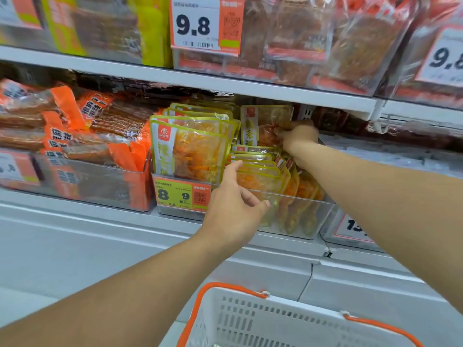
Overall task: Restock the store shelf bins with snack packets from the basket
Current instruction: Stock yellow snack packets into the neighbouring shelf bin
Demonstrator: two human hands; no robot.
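Head view: right hand (pixel 298 136) pinches an upright yellow-edged snack packet (pixel 265 125) in the clear bin (pixel 313 216). Left hand (pixel 234 209), fingers curled half-open, rests against packets just below-left of it; white basket (pixel 275 321) sits beneath both arms.

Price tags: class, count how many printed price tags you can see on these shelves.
5. One 9.8 tag top centre, one top right, the 8.9 tag on the yellow-packet bin, one cut off at left, one lower right. Others may lie outside the frame.
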